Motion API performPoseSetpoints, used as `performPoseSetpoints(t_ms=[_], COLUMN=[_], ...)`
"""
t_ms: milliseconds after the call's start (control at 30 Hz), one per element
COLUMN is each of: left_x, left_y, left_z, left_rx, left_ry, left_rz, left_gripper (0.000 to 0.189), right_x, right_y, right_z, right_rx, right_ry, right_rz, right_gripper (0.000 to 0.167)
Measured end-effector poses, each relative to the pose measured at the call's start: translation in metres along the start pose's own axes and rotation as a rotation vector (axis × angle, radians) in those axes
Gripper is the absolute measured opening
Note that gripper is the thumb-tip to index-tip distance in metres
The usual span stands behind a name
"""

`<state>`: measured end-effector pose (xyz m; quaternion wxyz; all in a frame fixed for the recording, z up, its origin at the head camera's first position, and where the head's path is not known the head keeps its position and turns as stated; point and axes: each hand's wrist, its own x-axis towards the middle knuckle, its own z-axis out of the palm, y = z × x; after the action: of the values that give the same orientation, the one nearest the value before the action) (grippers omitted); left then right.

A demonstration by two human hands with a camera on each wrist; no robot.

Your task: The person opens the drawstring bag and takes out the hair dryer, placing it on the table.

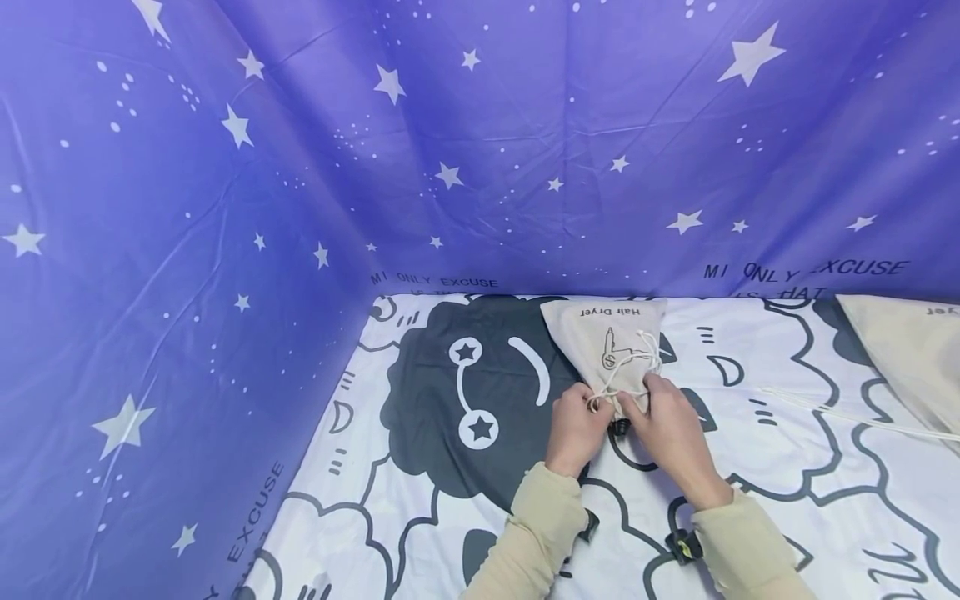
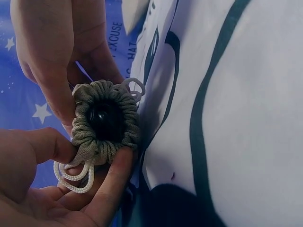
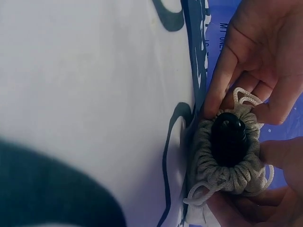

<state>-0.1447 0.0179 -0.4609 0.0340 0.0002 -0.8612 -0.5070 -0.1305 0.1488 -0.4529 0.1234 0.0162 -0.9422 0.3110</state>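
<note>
A cream drawstring bag (image 1: 600,321), printed "Hair Dryer" with a line drawing of one, lies with its gathered mouth toward me. My left hand (image 1: 577,427) pinches the left side of that mouth between thumb and fingers. On the other side, my right hand (image 1: 675,429) holds the gathered edge. Inside the ruffled opening shows a black rounded thing (image 2: 102,116), its end poking out a little; the rest is hidden in the bag. White drawstring loops (image 3: 246,97) stick out at both sides of the mouth.
A second cream bag (image 1: 911,358) lies at the right, a white cord (image 1: 840,412) trailing from it. Beneath everything spreads a white sheet (image 1: 750,450) with dark cartoon prints. Purple star-patterned curtains (image 1: 525,208) rise at the back and left.
</note>
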Motion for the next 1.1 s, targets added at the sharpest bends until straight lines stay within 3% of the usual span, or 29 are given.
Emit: performPoseSetpoints(t_ms=[233,467,533,733,867,1000,1100], left_x=[0.001,0.003,0.005,0.006,0.006,0.005,0.004], left_y=[-0.007,-0.02,-0.023,-0.028,-0.029,-0.029,-0.027], left_z=[-0.005,-0.014,-0.015,-0.019,-0.024,-0.029,-0.03], left_rx=[-0.003,-0.033,-0.058,-0.155,-0.135,-0.086,-0.068], left_ry=[-0.02,-0.142,-0.178,-0.257,-0.308,-0.365,-0.371], left_rz=[0.011,0.017,0.024,-0.004,0.016,0.079,0.106], left_gripper=[0.018,0.014,0.011,0.012,0.011,0.015,0.023], right_x=[0.0,0.0,-0.001,-0.006,-0.007,-0.007,-0.006], right_y=[0.0,0.004,0.006,0.014,0.019,0.023,0.026], right_z=[0.006,-0.002,-0.008,-0.018,-0.019,-0.016,-0.014], right_rx=[0.007,0.046,0.072,0.116,0.127,0.129,0.119], right_ry=[-0.007,-0.142,-0.182,-0.252,-0.266,-0.241,-0.219], right_rz=[-0.012,-0.047,-0.052,-0.056,-0.076,-0.128,-0.163], right_gripper=[0.04,0.028,0.033,0.067,0.077,0.071,0.065])
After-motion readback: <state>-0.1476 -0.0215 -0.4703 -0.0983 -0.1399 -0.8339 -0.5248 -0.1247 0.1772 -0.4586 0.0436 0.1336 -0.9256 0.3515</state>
